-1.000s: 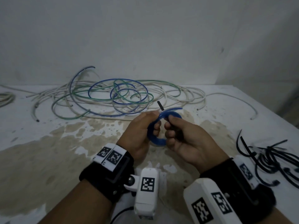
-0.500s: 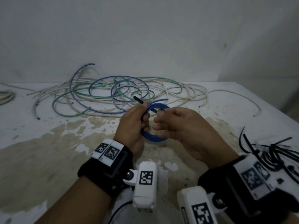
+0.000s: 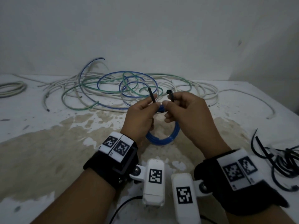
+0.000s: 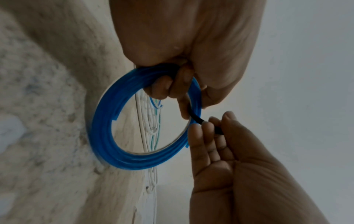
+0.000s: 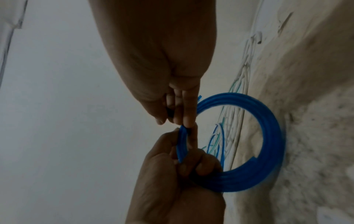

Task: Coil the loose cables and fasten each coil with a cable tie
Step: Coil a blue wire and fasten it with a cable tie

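Note:
A small blue cable coil (image 3: 161, 140) hangs in the air over the stained table (image 3: 48, 151). My left hand (image 3: 152, 107) grips its top, fingers curled through the ring (image 4: 107, 121). A black cable tie passes under the coil's top. Its plain tail (image 3: 151, 95) sticks up from my left thumb and forefinger. Its head end (image 3: 170, 94) sticks up from my right hand (image 3: 168, 108), which pinches it. The right wrist view shows the tie (image 5: 169, 112) between my right fingers and the blue coil (image 5: 272, 136) beside them.
A tangle of loose white, green and blue cables (image 3: 129, 88) lies along the back by the wall. A pile of black cable ties (image 3: 281, 160) sits at the right edge. A pale coiled cable (image 3: 11, 88) lies at the far left.
My right hand has taken the tie's head end and the tie now loops under the coil's top. The coil has swung down to hang below both hands.

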The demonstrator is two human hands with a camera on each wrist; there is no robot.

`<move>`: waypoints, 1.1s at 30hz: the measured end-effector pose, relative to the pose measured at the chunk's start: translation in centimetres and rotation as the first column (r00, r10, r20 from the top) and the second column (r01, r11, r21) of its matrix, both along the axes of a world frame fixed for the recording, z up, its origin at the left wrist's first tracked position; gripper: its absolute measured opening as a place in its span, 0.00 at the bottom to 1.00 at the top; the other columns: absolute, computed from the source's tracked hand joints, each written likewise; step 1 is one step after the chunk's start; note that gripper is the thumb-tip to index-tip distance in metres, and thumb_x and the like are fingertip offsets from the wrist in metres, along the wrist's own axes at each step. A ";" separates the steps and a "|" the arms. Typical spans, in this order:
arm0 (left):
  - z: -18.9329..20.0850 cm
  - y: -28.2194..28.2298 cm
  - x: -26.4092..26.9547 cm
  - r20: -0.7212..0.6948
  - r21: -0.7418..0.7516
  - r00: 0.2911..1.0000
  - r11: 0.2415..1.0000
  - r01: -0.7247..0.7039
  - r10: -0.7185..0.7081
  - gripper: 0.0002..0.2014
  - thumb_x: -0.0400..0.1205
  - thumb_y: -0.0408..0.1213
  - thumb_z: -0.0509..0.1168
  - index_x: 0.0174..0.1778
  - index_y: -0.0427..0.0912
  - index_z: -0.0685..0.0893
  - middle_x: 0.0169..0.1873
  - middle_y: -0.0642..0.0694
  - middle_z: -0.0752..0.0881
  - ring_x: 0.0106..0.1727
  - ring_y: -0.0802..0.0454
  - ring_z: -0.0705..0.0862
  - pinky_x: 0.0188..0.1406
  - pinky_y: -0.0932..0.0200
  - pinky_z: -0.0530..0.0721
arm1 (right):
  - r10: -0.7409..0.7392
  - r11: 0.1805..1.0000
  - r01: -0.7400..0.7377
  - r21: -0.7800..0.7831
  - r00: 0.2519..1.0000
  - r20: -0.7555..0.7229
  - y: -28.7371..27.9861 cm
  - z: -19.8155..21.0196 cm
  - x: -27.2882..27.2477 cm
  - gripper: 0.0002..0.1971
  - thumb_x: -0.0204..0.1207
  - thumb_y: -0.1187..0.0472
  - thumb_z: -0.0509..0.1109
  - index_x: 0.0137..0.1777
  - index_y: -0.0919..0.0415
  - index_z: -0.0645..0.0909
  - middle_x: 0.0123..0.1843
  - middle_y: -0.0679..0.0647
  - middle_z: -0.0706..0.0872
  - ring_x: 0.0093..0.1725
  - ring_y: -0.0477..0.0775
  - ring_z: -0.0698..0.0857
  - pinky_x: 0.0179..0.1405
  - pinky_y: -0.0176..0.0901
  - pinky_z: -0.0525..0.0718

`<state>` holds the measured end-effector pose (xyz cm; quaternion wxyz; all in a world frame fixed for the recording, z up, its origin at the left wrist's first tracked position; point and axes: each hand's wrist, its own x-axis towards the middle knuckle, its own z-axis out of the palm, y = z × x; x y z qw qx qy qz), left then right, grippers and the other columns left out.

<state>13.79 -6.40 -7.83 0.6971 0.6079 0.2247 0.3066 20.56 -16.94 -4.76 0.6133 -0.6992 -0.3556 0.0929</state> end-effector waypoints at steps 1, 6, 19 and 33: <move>0.0 0.0 0.0 -0.003 0.016 1.000 1.000 -0.005 0.005 0.13 0.83 0.34 0.64 0.61 0.52 0.84 0.25 0.42 0.73 0.17 0.54 0.64 0.18 0.63 0.65 | -0.015 1.000 0.015 0.011 1.000 0.006 0.0 -0.2 0.0 0.05 0.78 0.63 0.70 0.41 0.52 0.82 0.32 0.50 0.86 0.29 0.47 0.85 0.33 0.43 0.88; 0.3 -0.3 0.1 -0.050 0.131 0.998 0.991 -0.039 0.046 0.11 0.83 0.33 0.64 0.59 0.43 0.87 0.22 0.53 0.81 0.14 0.61 0.69 0.18 0.68 0.68 | -0.097 0.995 0.094 0.042 0.993 0.068 -0.3 -1.1 0.1 0.07 0.81 0.62 0.66 0.54 0.53 0.84 0.36 0.49 0.87 0.28 0.43 0.84 0.29 0.35 0.83; 0.6 -1.7 -0.1 -0.056 0.418 0.996 0.907 -0.045 0.076 0.08 0.83 0.36 0.65 0.45 0.46 0.91 0.32 0.44 0.89 0.35 0.56 0.86 0.37 0.68 0.80 | -0.243 0.966 0.218 0.142 0.951 0.192 -0.5 -0.8 0.1 0.09 0.78 0.63 0.69 0.56 0.57 0.88 0.48 0.45 0.89 0.41 0.37 0.86 0.44 0.32 0.84; 0.3 -1.5 0.0 -0.065 0.478 0.994 0.877 -0.048 0.089 0.10 0.83 0.34 0.64 0.49 0.41 0.91 0.35 0.41 0.89 0.38 0.51 0.85 0.40 0.62 0.80 | -0.089 0.989 0.085 0.117 0.995 0.034 -0.9 -0.6 0.4 0.04 0.77 0.65 0.70 0.46 0.55 0.85 0.30 0.41 0.85 0.28 0.34 0.81 0.30 0.27 0.78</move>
